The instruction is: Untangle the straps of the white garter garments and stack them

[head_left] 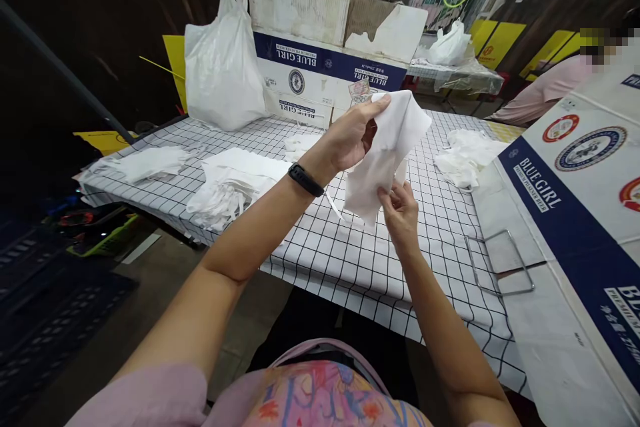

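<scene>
A white piece of cloth point(387, 140) is held up above the checked table, its top corner bent over. My left hand point(353, 132), with a black band on the wrist, grips its upper left edge between thumb and fingers. Lower down, my right hand point(400, 210) pinches the bottom part of the same cloth. A narrow white strip point(337, 210) hangs beside it towards the table. Left of my hands lies a stack of white cloth pieces point(240, 177), with loose strips at its front.
More white cloth lies at the left point(145, 161) and right point(467, 153) of the checked tablecloth point(350, 267). Behind stand a full white plastic bag point(225, 73) and a cardboard box point(300, 67). Another carton point(565, 167) and a wire frame point(500, 263) border the right. A person point(550, 90) is beyond.
</scene>
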The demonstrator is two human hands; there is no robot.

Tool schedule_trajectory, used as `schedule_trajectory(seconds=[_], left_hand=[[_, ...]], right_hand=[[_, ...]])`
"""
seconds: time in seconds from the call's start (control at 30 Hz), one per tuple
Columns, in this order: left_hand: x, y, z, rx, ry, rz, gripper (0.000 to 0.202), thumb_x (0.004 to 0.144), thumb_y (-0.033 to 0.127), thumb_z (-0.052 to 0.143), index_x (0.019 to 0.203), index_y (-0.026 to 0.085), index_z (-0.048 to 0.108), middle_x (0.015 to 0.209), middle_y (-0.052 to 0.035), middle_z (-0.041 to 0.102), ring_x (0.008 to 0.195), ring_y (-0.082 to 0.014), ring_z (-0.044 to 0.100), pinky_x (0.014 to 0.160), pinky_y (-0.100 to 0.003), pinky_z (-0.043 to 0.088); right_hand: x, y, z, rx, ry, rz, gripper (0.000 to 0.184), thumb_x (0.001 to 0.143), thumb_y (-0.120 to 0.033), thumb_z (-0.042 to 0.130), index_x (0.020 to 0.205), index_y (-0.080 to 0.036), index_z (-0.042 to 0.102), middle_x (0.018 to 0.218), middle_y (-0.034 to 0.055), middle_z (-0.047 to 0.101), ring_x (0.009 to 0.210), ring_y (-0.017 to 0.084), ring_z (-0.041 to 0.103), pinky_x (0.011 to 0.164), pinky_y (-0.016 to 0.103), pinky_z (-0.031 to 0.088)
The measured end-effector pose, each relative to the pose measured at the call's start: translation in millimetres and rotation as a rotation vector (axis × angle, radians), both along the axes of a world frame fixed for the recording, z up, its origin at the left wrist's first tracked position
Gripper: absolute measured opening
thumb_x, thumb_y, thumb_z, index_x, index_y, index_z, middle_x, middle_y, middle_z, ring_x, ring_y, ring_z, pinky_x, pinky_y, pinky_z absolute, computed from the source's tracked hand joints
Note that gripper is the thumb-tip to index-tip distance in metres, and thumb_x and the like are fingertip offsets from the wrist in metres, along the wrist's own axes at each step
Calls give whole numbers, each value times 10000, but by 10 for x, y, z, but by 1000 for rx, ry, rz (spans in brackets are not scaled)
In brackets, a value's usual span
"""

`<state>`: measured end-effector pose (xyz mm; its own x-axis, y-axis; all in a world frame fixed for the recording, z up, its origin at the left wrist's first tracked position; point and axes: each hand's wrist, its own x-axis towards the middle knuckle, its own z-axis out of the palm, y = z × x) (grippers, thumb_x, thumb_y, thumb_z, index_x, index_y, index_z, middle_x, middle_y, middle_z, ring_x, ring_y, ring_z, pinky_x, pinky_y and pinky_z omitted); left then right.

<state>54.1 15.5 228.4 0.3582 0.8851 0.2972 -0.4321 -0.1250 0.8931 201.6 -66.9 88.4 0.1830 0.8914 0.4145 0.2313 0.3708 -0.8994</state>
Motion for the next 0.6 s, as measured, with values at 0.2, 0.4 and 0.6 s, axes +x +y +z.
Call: schedule_trajectory(seconds=[0.2, 0.4, 0.6], left_hand=[[-194, -2, -34, -170, 0, -44, 388, 964, 546, 674, 1098, 189, 600, 856, -40, 654, 890, -189, 677, 764, -290, 562], [-160, -242, -479, -501, 38, -357, 451, 917, 603, 697, 977, 169, 592, 785, -56, 666, 783, -205, 668, 772, -379, 588], [-20, -409, -658, -454, 35, -274, 393, 756, 81, 835, 1031, 169, 568, 916, -28, 712, 799, -138, 692, 805, -306, 534]], right_hand=[[425, 67, 268, -31, 235, 91, 318, 898, -564, 699, 861, -250, 729, 932, 62, 712, 918, 249, 717, 774, 401, 662], [668, 243, 496, -66, 359, 81, 362, 842, -586, 772, 802, -237, 686, 724, 17, 684, 720, 214, 712, 649, 348, 646], [704, 290, 581, -207, 411, 122, 407, 679, -552, 911, 790, -212, 717, 709, 8, 709, 652, 185, 688, 588, 299, 604]])
